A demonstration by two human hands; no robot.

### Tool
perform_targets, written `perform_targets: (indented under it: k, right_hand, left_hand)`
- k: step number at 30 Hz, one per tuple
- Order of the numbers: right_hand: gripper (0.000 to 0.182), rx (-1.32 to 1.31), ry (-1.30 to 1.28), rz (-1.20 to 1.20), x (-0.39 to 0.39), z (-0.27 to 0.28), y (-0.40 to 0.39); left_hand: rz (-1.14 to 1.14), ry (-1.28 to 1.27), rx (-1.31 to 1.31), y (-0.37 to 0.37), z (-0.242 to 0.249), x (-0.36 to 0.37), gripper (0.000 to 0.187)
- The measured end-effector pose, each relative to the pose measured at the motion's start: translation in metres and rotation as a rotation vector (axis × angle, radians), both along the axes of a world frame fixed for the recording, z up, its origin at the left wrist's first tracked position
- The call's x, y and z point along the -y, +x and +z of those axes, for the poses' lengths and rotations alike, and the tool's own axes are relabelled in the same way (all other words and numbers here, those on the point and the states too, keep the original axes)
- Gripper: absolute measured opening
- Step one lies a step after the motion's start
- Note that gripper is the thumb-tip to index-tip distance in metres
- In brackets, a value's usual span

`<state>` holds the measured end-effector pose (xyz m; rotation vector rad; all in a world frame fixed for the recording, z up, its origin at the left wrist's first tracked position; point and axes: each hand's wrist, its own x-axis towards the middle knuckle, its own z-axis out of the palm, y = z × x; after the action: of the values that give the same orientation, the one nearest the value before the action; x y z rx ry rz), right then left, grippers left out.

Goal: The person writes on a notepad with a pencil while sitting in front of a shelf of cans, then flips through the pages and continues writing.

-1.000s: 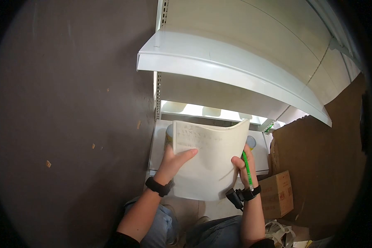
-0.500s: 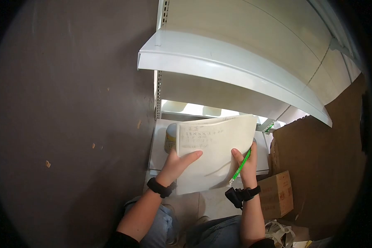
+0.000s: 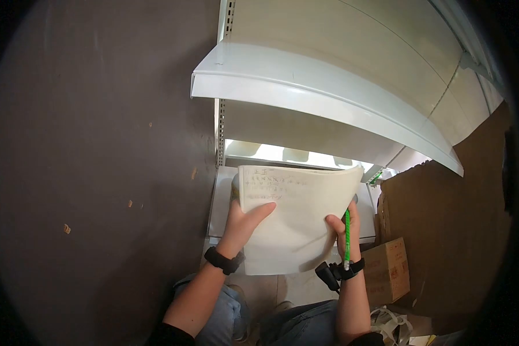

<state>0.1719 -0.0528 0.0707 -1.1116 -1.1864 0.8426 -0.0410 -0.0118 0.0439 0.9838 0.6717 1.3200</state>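
paper pad held in both hands before the shelving

the left hand [image 3: 243, 222] grips the left edge of the paper pad [image 3: 294, 216], thumb laid across the front page, remaining fingers closed behind it. the right hand [image 3: 345, 230] grips the right edge, fingers closed on both the pad and a green pen [image 3: 346, 237] that stands nearly upright. the pad is held curved, handwritten lines at its top, in front of the lower white shelf [image 3: 222, 207]. a cardboard box [image 3: 389, 271] sits near the right wrist. the upper white shelf [image 3: 317, 98] projects above.

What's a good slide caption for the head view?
Both hands hold a sheet of paper below a white shelf; right hand grips a green pen.
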Motion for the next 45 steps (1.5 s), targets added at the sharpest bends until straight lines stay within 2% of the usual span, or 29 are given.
perform_targets:
  k: [2,8,12,17,21,24,27,30,32,36,45]
  right_hand:
    - [0.063,-0.045,-0.067,0.096,0.002,0.001,0.003]
    - [0.059,0.004,-0.119,0.094,0.005,0.002,0.000]
    - [0.054,0.001,-0.139,0.054,0.001,-0.003,-0.002]
    - [0.051,0.167,-0.087,-0.132,-0.006,-0.010,0.003]
    - [0.053,0.132,-0.058,-0.114,-0.005,-0.007,-0.001]
    - [0.052,0.201,-0.020,-0.119,-0.005,-0.008,0.001]
    - [0.056,0.066,-0.030,-0.046,-0.004,-0.006,0.001]
    - [0.064,0.108,0.008,-0.026,-0.003,-0.005,0.004]
    - [0.070,0.006,-0.069,0.044,0.001,-0.001,0.001]
    - [0.070,-0.029,-0.108,0.105,0.003,-0.004,0.007]
    - [0.054,0.027,-0.108,0.111,0.003,-0.001,-0.002]
  left_hand:
    - [-0.021,0.006,-0.005,-0.001,0.000,0.001,0.031]
    - [-0.134,-0.030,0.044,-0.002,0.002,0.010,0.040]
    - [-0.179,-0.026,0.071,-0.001,0.003,0.012,0.039]
    - [-0.055,-0.009,-0.012,0.003,0.000,0.007,0.033]
    - [0.023,0.015,-0.080,0.003,-0.003,0.001,0.029]
    - [0.063,0.044,-0.073,0.003,-0.005,-0.002,0.028]
    - [0.066,0.021,-0.065,0.002,-0.006,-0.003,0.028]
    - [0.043,0.022,-0.014,0.001,-0.001,-0.002,0.028]
    - [0.020,-0.001,-0.057,-0.001,0.001,-0.001,0.028]
    - [-0.005,0.003,-0.025,-0.002,0.001,0.000,0.030]
    - [-0.211,-0.032,0.060,-0.004,0.002,0.010,0.039]
